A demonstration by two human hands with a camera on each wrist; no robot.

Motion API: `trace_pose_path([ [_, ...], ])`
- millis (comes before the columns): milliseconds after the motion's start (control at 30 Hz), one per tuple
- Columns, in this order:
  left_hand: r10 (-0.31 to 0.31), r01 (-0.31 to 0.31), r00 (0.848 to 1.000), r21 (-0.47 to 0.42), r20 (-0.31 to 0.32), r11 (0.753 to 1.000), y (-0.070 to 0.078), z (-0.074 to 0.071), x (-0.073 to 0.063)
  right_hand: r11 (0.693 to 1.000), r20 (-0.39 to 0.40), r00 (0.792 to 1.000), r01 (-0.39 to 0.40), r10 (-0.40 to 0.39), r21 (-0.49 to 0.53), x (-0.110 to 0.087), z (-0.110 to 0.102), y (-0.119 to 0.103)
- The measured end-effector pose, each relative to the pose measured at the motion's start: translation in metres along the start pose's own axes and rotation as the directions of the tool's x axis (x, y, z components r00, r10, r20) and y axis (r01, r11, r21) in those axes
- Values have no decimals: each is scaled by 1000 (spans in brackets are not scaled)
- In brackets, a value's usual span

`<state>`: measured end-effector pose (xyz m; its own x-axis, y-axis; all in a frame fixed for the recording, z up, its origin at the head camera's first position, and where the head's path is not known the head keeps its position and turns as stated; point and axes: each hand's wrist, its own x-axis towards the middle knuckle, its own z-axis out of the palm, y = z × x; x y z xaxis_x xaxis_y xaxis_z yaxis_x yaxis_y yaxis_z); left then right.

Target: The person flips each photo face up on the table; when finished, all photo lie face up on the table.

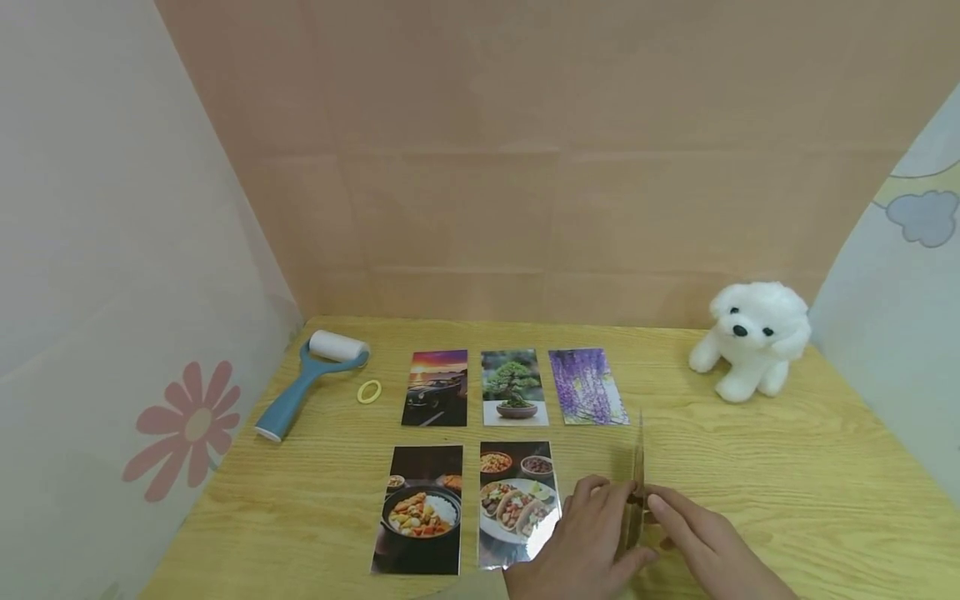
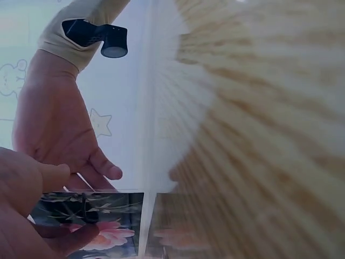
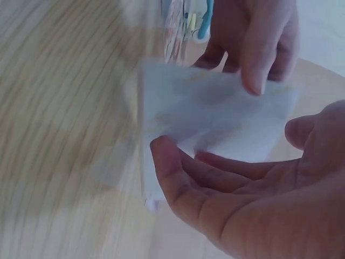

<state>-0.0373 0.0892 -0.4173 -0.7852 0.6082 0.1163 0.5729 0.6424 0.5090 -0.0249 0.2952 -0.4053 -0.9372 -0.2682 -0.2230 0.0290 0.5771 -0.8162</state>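
Note:
A photo card (image 1: 640, 454) stands on edge over the table at front right, nearly edge-on in the head view. It has a pink flower (image 2: 110, 234) on one face and a plain pale back (image 3: 215, 116). My left hand (image 1: 581, 537) pinches it, the thumb (image 3: 257, 70) over the pale back and other fingers round the flower side. On the card's pale side is my right hand (image 1: 708, 542), its loosely bent fingers (image 3: 183, 183) reaching along that back while the thumb stays apart. Left of my hands lie a taco photo card (image 1: 517, 500) and a rice-dish photo card (image 1: 420, 508).
Behind them lie a car photo card (image 1: 435, 387), a bonsai photo card (image 1: 513, 387) and a purple-flower photo card (image 1: 588, 386). A blue-handled lint roller (image 1: 296, 396) and a yellow ring (image 1: 369, 392) lie at left. A white plush dog (image 1: 753, 342) sits back right on the wooden table (image 1: 795, 467).

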Motion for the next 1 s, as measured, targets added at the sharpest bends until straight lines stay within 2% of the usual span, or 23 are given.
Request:
trace_pose_path([
  [133,31,-30,999,64,-15,997,0,0,-1,997,14,999,-48,47,59,1,-2,-2],
  [300,19,-22,999,65,41,998,-3,0,0,992,-19,995,-94,96,88,0,-6,-8],
  [400,17,-20,998,50,60,999,-6,0,0,992,-84,991,-101,107,72,-3,-6,-12],
  [533,19,-22,997,39,72,999,-8,1,0,993,-180,977,-115,113,0,-5,-6,-16],
  [700,21,-23,995,26,99,999,-12,0,1,982,-217,962,-181,165,-55,-7,-8,-19],
  [867,14,-18,995,34,101,999,-16,-2,-2,983,-243,958,-174,154,-63,-8,-10,-16],
  [1000,-51,40,994,102,100,994,-17,-6,-2,987,-271,954,-148,128,-58,-9,-11,-12],
])
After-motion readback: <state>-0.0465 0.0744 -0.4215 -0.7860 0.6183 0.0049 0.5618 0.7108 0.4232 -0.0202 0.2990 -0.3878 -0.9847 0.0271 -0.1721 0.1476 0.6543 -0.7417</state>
